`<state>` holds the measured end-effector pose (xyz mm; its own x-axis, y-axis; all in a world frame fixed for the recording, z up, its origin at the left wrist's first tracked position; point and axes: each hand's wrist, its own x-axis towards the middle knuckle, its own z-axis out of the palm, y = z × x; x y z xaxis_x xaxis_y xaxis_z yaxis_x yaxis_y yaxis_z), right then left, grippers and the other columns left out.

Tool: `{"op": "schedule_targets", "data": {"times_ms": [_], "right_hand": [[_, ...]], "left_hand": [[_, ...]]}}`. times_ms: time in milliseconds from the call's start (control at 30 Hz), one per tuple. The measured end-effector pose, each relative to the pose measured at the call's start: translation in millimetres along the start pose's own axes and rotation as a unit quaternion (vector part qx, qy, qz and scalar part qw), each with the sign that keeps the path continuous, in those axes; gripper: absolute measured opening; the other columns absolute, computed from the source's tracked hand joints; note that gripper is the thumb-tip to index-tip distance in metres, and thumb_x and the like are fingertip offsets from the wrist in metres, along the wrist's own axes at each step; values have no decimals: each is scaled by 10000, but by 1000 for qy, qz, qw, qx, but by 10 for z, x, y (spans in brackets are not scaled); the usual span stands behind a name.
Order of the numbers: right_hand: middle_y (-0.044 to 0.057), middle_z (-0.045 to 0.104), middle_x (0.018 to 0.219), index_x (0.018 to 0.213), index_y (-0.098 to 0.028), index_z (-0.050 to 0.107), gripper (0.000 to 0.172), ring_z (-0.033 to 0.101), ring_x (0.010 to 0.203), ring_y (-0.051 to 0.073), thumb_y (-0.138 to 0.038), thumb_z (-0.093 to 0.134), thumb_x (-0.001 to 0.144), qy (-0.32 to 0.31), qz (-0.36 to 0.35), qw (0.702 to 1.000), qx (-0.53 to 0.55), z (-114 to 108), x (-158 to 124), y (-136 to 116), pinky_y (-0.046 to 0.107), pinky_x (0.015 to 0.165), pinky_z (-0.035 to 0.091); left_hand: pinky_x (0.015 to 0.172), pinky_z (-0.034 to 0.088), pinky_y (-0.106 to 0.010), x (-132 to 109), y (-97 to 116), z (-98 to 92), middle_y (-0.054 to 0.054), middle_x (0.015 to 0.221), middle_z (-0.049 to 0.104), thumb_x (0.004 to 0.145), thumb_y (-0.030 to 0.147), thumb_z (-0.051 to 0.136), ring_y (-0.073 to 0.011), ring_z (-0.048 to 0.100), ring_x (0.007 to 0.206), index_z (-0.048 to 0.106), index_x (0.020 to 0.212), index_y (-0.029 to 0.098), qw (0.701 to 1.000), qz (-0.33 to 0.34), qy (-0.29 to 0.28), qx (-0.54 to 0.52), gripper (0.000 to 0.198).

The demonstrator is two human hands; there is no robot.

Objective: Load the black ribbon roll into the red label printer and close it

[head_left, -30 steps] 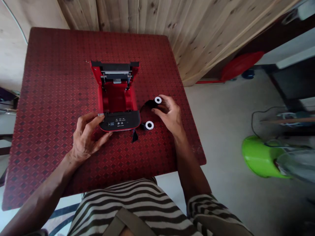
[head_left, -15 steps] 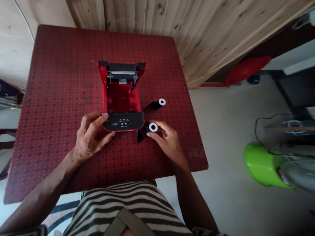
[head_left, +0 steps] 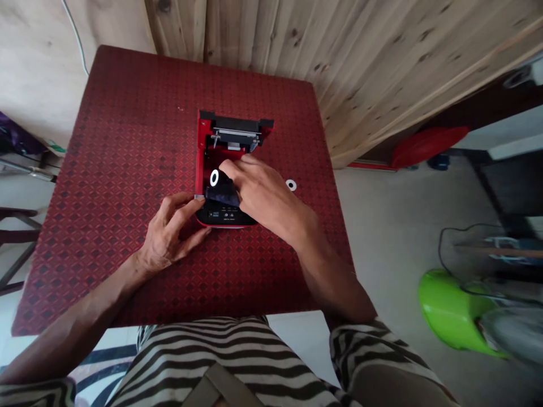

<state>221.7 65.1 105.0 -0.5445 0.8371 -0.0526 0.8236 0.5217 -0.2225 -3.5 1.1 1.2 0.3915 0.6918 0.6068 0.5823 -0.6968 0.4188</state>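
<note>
A small red and black printer [head_left: 203,164] stands open on the red patterned table [head_left: 127,141], its lid tipped back. My right hand [head_left: 258,195] is over the open bay, fingers closed on a black ribbon roll with a white core [head_left: 215,178], and black film trails from it over the front panel. My left hand [head_left: 172,234] rests at the printer's front left corner, fingertips touching the black panel. A second roll with a white core [head_left: 291,185] lies on the table to the right of the printer, partly hidden by my right hand.
A wooden plank wall runs behind the table. To the right is bare floor with a bright green plastic object [head_left: 449,308], cables and a red object [head_left: 428,144] by the wall. My striped clothing [head_left: 212,362] fills the bottom of the view.
My right hand picked up the nearer roll from the table and carried it left into the printer's open bay. The left hand stayed at the front corner. The view shifted slightly.
</note>
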Motion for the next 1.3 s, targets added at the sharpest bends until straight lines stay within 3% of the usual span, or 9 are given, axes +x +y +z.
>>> {"op": "schedule_targets", "data": {"times_ms": [200, 400, 633, 833, 967, 1067, 1133, 1200, 1300], "right_hand": [[185, 762, 1157, 1289, -106, 682, 428, 738, 1045, 274, 20, 379, 1014, -86, 48, 993, -64, 1, 166, -45, 371, 873, 524], [187, 782, 1157, 1194, -119, 735, 274, 733, 1089, 293, -68, 533, 1016, -130, 57, 990, -19, -7, 318, 49, 359, 872, 508], [144, 792, 1071, 998, -136, 766, 263, 719, 1064, 264, -14, 534, 980, -75, 30, 996, 33, 168, 328, 143, 384, 957, 531], [91, 730, 1399, 1381, -195, 640, 549, 687, 1266, 222, 45, 439, 929, 44, -89, 982, 162, 7, -158, 221, 463, 1140, 539], [102, 711, 1379, 1424, -209, 579, 527, 661, 1261, 261, -34, 577, 927, 97, -103, 970, 200, -33, -455, 109, 487, 1100, 562], [82, 720, 1256, 1436, -239, 569, 473, 659, 1156, 260, -126, 654, 984, 148, -88, 964, 203, 69, -469, -2, 487, 1059, 568], [74, 719, 1158, 1352, -227, 631, 339, 651, 1084, 249, -127, 608, 1029, 174, -85, 966, 169, 138, -424, -38, 468, 1025, 567], [79, 715, 1069, 1176, -201, 703, 206, 638, 1026, 243, -127, 548, 1063, 197, -81, 970, 119, 181, -391, -31, 442, 969, 570], [71, 710, 969, 1004, -207, 727, 232, 618, 937, 228, -118, 524, 1073, 237, -70, 968, 43, 219, -416, 20, 397, 864, 566]], "left_hand": [[1011, 654, -374, -13, -13, 15, -136, 1353, 613, 939, 298, 808, -249, 671, 1220, 410, 1626, 266, 1000, -2, -5, -11, 795], [1024, 652, -382, -11, -7, 8, -148, 1369, 601, 950, 305, 795, -253, 663, 1248, 424, 1610, 234, 1000, 2, -10, -5, 761], [1031, 646, -386, -22, -9, 19, -152, 1366, 605, 939, 299, 806, -257, 666, 1241, 403, 1629, 247, 1000, -4, -14, -2, 801], [1036, 634, -426, 50, 13, -125, -126, 1336, 657, 976, 436, 747, -270, 682, 1216, 459, 1590, 263, 1000, -14, -1, -26, 699], [1046, 612, -492, 412, -34, -315, -130, 1308, 668, 1021, 561, 624, -291, 666, 1209, 512, 1547, 240, 997, -33, 28, -58, 627], [1021, 615, -423, 898, -131, -371, -117, 1426, 580, 1041, 566, 603, -255, 641, 1249, 486, 1569, 260, 998, -30, 48, -28, 622], [1083, 580, -401, 1226, -204, -343, -132, 1496, 540, 1080, 630, 493, -266, 585, 1369, 484, 1562, 191, 999, -39, 37, 1, 652], [1112, 541, -383, 1470, -258, -284, -93, 1453, 586, 1118, 650, 346, -232, 596, 1357, 487, 1528, 129, 999, -46, -16, 11, 678], [1088, 535, -339, 1594, -273, -207, -50, 1306, 685, 1126, 658, 257, -178, 666, 1225, 519, 1487, 95, 996, -43, -79, -15, 718]]}}
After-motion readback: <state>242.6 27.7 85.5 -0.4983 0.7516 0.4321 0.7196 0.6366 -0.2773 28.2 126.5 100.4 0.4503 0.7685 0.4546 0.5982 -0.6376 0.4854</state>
